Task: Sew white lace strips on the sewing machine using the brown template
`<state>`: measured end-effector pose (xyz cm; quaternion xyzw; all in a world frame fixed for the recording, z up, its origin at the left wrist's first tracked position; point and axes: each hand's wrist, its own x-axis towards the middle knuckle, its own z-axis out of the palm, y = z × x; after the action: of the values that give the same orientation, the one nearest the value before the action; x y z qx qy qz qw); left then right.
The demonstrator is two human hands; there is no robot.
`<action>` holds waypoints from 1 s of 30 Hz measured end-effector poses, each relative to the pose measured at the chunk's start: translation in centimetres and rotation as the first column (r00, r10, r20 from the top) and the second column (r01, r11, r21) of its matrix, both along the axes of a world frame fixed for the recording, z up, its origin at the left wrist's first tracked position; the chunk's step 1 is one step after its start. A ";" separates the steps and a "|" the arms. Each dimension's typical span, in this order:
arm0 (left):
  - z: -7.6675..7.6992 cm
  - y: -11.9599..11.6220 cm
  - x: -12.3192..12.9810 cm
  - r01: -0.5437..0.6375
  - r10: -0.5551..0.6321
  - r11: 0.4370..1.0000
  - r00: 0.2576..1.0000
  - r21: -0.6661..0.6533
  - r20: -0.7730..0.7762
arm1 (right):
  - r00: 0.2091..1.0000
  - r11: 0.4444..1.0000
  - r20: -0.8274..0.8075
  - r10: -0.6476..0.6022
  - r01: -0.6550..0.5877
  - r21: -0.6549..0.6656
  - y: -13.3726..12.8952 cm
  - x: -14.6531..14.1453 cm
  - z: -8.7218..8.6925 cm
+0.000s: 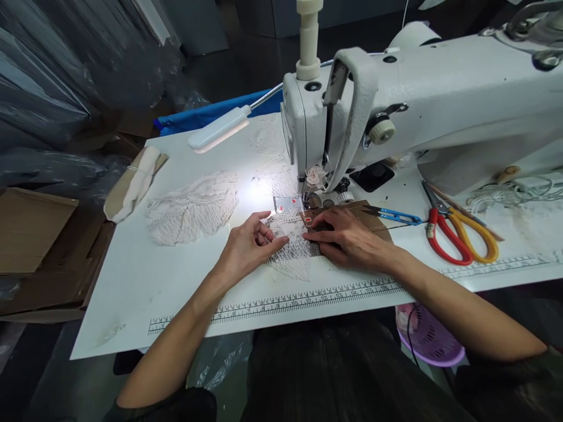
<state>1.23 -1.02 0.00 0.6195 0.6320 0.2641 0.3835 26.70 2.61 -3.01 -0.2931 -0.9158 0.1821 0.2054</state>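
A piece of white lace [290, 258] lies on the sewing machine's bed, just in front of the presser foot area. My left hand [250, 243] is at its left side, fingers partly curled and the thumb lying on the lace, holding it. From the right, my right hand [347, 237] bends over the lace's right edge, its fingertips close together and pressing there. Beneath that hand is a brown cardboard piece [373, 220]. The sewing machine [417, 99] stands over the work, with a pale fabric rose [315, 175] by the needle. Exact fingertip contact is partly hidden.
More lace [193, 208] is heaped on the table's left, beside a tied pale roll [141, 181]. Blue thread snips [398, 216] and red-and-yellow scissors [460, 234] lie at right. A lamp [220, 130] lights the bed. A purple basket [433, 340] hangs below the front edge.
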 end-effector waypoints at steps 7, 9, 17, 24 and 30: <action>0.1 0.1 -0.1 0.002 -0.001 0.999 1.000 -0.035 0.026 | 1.000 1.000 -0.003 0.003 -0.003 -0.031 -0.1 0.0 0.1; 0.2 0.1 0.0 -0.013 0.014 0.999 1.000 -0.039 0.024 | 1.000 1.000 -0.005 0.005 -0.005 -0.031 -0.1 0.0 0.0; -0.1 -0.1 0.4 -0.036 0.037 0.999 0.998 0.014 -0.043 | 1.000 0.999 0.003 0.015 -0.015 -0.034 0.0 0.0 0.1; -0.6 -0.1 0.4 0.301 0.048 0.775 0.849 0.555 -0.527 | 1.000 1.000 0.027 0.005 -0.004 -0.029 -0.3 -0.2 0.4; -1.7 0.6 1.0 0.660 -0.188 0.548 0.696 0.514 -0.693 | 1.000 1.000 0.027 0.010 -0.010 -0.013 0.4 -0.2 1.0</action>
<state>2.23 -0.42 -1.73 0.9066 0.3728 0.1916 -0.0488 26.54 2.99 -2.04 -0.2924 -0.9187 0.1853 0.1902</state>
